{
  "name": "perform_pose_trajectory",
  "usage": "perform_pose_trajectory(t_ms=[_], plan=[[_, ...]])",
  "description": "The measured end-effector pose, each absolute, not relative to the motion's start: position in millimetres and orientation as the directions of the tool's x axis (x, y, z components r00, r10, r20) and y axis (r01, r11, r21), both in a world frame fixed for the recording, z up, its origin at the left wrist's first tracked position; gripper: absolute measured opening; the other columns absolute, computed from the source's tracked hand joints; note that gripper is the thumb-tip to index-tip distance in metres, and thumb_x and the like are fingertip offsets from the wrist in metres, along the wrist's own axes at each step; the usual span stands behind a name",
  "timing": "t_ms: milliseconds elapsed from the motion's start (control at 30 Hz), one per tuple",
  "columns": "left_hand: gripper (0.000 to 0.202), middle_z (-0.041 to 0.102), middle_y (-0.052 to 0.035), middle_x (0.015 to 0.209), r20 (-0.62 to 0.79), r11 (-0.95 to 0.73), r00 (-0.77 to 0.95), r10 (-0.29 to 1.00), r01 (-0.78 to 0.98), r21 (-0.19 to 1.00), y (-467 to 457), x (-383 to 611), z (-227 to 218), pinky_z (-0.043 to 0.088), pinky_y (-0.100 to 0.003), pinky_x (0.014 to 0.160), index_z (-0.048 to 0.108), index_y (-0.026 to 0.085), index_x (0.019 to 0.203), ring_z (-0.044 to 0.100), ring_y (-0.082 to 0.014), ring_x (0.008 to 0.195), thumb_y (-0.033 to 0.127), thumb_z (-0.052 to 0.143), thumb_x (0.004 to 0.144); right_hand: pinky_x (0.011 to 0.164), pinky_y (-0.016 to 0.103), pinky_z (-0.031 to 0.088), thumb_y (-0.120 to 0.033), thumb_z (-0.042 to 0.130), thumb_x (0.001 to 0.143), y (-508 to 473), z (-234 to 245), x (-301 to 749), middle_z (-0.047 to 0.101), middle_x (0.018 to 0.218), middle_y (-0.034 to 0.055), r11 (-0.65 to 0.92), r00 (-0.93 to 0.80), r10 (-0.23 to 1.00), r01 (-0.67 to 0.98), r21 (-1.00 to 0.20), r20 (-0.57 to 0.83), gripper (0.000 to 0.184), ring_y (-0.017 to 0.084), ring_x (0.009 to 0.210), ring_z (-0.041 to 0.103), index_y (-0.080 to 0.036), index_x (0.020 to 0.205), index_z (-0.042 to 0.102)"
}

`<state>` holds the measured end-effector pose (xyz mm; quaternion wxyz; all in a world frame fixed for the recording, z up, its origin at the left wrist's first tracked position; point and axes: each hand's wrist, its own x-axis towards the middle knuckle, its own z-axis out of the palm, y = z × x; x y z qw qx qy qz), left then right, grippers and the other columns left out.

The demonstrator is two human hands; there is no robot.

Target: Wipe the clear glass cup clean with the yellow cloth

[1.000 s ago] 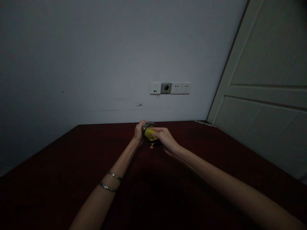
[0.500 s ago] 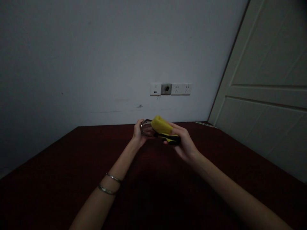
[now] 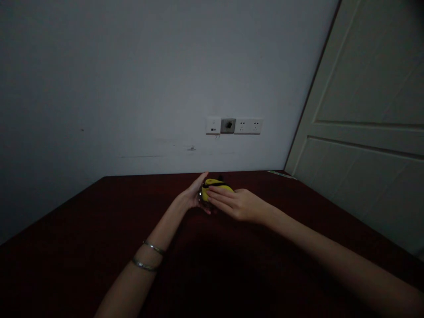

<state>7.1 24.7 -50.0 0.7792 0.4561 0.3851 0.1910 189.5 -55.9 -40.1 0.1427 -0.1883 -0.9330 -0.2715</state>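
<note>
A small yellow cloth with a black edge [image 3: 215, 187] sits between my two hands over the dark red table [image 3: 99, 229]. My left hand [image 3: 194, 198] cups a small shiny glass object [image 3: 201, 197], which is mostly hidden. My right hand [image 3: 236, 204] lies over the yellow cloth with its fingers stretched out flat, pressing it against the object. Two metal bangles [image 3: 147, 256] circle my left forearm.
A pale wall stands behind the table with a row of sockets and a switch [image 3: 233, 126]. A cream panelled door [image 3: 364, 119] stands at the right. A thin flat strip [image 3: 281, 175] lies at the table's far right corner.
My right hand had lifted the yellow cloth up and to the right; now it has brought the cloth back down onto the object in my left hand, with fingers flattened.
</note>
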Motion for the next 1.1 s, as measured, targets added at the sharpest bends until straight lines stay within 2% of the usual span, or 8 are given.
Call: perform_pose_trajectory(t_ms=[100, 267, 467, 600, 733, 800, 933, 1100], plan=[[0.072, 0.067, -0.0154, 0.060, -0.457, 0.512, 0.710, 0.535, 0.158, 0.844, 22.5, 7.4, -51.1, 0.047, -0.040, 0.040, 0.065, 0.010, 0.090, 0.064, -0.0309, 0.054, 0.074, 0.035, 0.073, 0.066, 0.029, 0.057, -0.011, 0.037, 0.092, -56.3, -40.7, 188.7, 0.052, 0.134, 0.0137, 0.783, -0.916, 0.253, 0.382, 0.491, 0.310, 0.039, 0.021, 0.130, 0.040, -0.010, 0.131, 0.043], [0.070, 0.066, -0.0148, 0.059, -0.467, 0.502, 0.730, 0.499, 0.196, 0.842, 24.2, 7.4, -56.0, 0.049, -0.039, 0.040, 0.064, 0.010, 0.087, 0.065, -0.0294, 0.051, 0.073, 0.038, 0.072, 0.068, 0.028, 0.056, -0.012, 0.039, 0.092, -55.4, -39.1, 192.6, 0.051, 0.134, 0.0138, 0.785, -0.929, 0.242, 0.357, 0.506, 0.279, 0.038, 0.020, 0.127, 0.045, -0.012, 0.130, 0.046], [0.052, 0.067, -0.0137, 0.061, -0.481, 0.462, 0.633, 0.606, 0.212, 0.861, 26.6, 10.3, -60.7, 0.047, -0.036, 0.037, 0.063, 0.015, 0.088, 0.064, -0.0286, 0.049, 0.062, 0.044, 0.074, 0.067, 0.030, 0.057, -0.010, 0.037, 0.092, -47.0, -46.3, 194.8, 0.053, 0.132, 0.0127, 0.772, -0.930, 0.281, 0.367, 0.519, 0.238, 0.038, 0.020, 0.121, 0.052, -0.012, 0.128, 0.047], [0.049, 0.067, -0.0139, 0.060, -0.442, 0.383, 0.593, 0.673, 0.231, 0.894, 25.7, 11.6, -59.5, 0.046, -0.033, 0.038, 0.063, 0.014, 0.086, 0.063, -0.0261, 0.047, 0.058, 0.046, 0.074, 0.080, 0.038, 0.056, -0.005, 0.041, 0.088, -46.4, -62.0, 190.5, 0.054, 0.132, 0.0134, 0.741, -0.878, 0.365, 0.476, 0.474, 0.310, 0.043, 0.023, 0.126, 0.046, -0.012, 0.131, 0.044], [0.043, 0.063, -0.0076, 0.053, -0.341, 0.294, 0.512, 0.788, 0.174, 0.940, 26.2, 14.1, -58.0, 0.044, -0.029, 0.039, 0.063, 0.016, 0.080, 0.058, -0.0206, 0.043, 0.055, 0.048, 0.072, 0.071, 0.033, 0.059, -0.003, 0.038, 0.087, -47.6, -72.4, 183.5, 0.051, 0.134, 0.0154, 0.672, -0.813, 0.477, 0.583, 0.457, 0.335, 0.044, 0.025, 0.128, 0.043, -0.009, 0.130, 0.046], [0.039, 0.058, -0.0038, 0.047, -0.229, 0.201, 0.440, 0.868, 0.109, 0.974, 28.2, 16.6, -58.2, 0.041, -0.027, 0.039, 0.062, 0.016, 0.072, 0.052, -0.0170, 0.040, 0.052, 0.049, 0.073, 0.067, 0.030, 0.060, -0.003, 0.036, 0.087, -47.4, -73.1, 180.5, 0.048, 0.136, 0.0169, 0.649, -0.781, 0.517, 0.624, 0.435, 0.349, 0.045, 0.026, 0.129, 0.043, -0.008, 0.130, 0.045], [0.032, 0.055, -0.0005, 0.048, 0.058, -0.063, 0.308, 0.949, 0.005, 0.998, 34.1, 22.2, -56.2, 0.034, -0.022, 0.043, 0.059, 0.015, 0.059, 0.046, -0.0123, 0.043, 0.044, 0.052, 0.072, 0.081, 0.038, 0.058, -0.003, 0.044, 0.078, -47.0, -71.8, 174.0, 0.046, 0.137, 0.0209, 0.666, -0.704, 0.570, 0.698, 0.264, 0.423, 0.055, 0.028, 0.130, 0.040, -0.005, 0.133, 0.041], [0.027, 0.050, 0.0023, 0.045, 0.213, -0.214, 0.207, 0.955, -0.015, 0.977, 33.7, 25.0, -41.8, 0.028, -0.023, 0.047, 0.058, 0.014, 0.051, 0.041, -0.0104, 0.046, 0.034, 0.057, 0.068, 0.100, 0.044, 0.045, -0.004, 0.044, 0.075, -46.6, -77.5, 161.2, 0.053, 0.130, 0.0203, 0.669, -0.558, 0.567, 0.741, 0.057, 0.606, 0.054, 0.027, 0.128, 0.043, -0.004, 0.129, 0.047]])
